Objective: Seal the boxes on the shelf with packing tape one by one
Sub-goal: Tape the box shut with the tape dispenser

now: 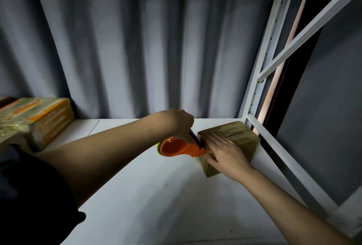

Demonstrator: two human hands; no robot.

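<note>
Small brown cardboard box [231, 143] stands on the white shelf board [148, 195], at its far right corner, beside the white metal rack upright [260, 80]. Right hand [225, 152] lies flat on the box top, fingers [212, 139] straight and slightly spread, pressing down. Left hand [181, 122] grips the orange plastic tape dispenser [180, 147], fingers curled round its upper part; the dispenser's blue-edged front end touches the box's left top edge. A stack of orange-and-white printed cartons [37, 121] sits at the shelf's far left, well apart. Grey pleated curtain [137, 39] hangs behind
</note>
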